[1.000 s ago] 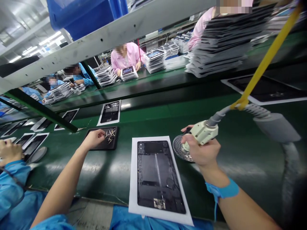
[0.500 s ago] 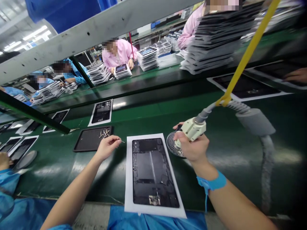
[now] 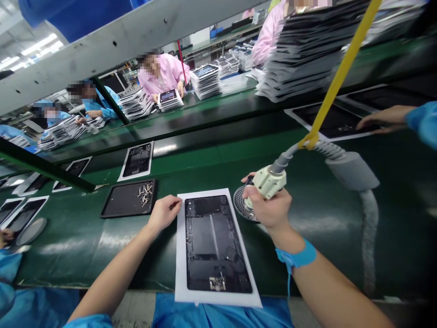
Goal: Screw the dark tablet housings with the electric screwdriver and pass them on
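Observation:
A black tablet housing [image 3: 218, 246] lies open side up on a white sheet [image 3: 180, 273] in front of me. My left hand [image 3: 166, 211] is closed in a pinch at the sheet's upper left corner, beside the housing; the small metal piece seen in it before is now hidden by the fingers. Wrapped in my right hand [image 3: 273, 209] is a pale electric screwdriver [image 3: 269, 182], tilted, its cable end up. Its tip is hidden behind the hand, above a round perforated screw dish [image 3: 241, 200]. Left of the housing sits a black tray [image 3: 119, 200] with small metal pieces [image 3: 146, 193].
A yellow strap [image 3: 344, 73] holds up the screwdriver's thick grey cable [image 3: 353, 171]. Another tablet housing [image 3: 138, 159] lies behind the tray. At right, a co-worker's hand [image 3: 385, 119] touches a further housing [image 3: 327, 120]. A tall stack of sheeted housings [image 3: 307, 54] stands behind.
My left hand has moved right from near the tray to the sheet's corner; the thin piece at its fingertips no longer shows. A co-worker's arm reaches further in at right. The view has shifted slightly.

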